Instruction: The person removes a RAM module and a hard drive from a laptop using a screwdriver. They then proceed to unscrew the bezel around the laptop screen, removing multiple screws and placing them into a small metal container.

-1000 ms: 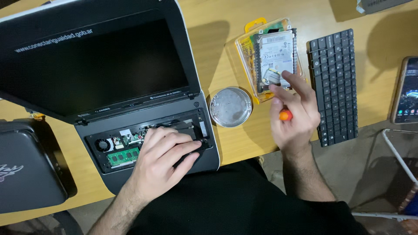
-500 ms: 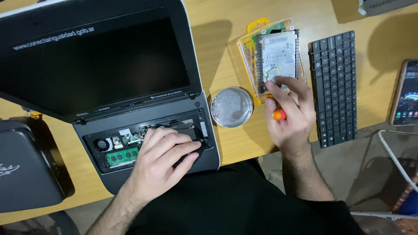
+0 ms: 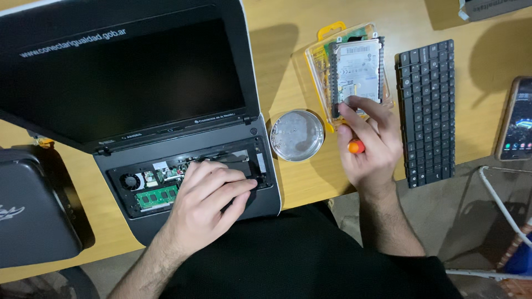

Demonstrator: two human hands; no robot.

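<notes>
Two bare hands work at a black laptop (image 3: 138,111) with its keyboard removed, lying open on a wooden counter (image 3: 288,61). The left hand (image 3: 208,202) rests flat inside the laptop's exposed bay, fingers loosely curled over the parts, just right of a green memory board (image 3: 157,196); whether it grips anything cannot be told. Right of the laptop, the right hand (image 3: 368,147) clasps a small orange-handled screwdriver (image 3: 356,147) in its palm; its long axis is hidden. Its fingertips touch the near end of a silver hard drive (image 3: 357,69), which lies lengthwise away from the person on a clear yellow-backed plastic package (image 3: 321,61). A round clear dish (image 3: 297,135) sits between laptop and hand. A detached black keyboard (image 3: 426,111) lies farther right.
</notes>
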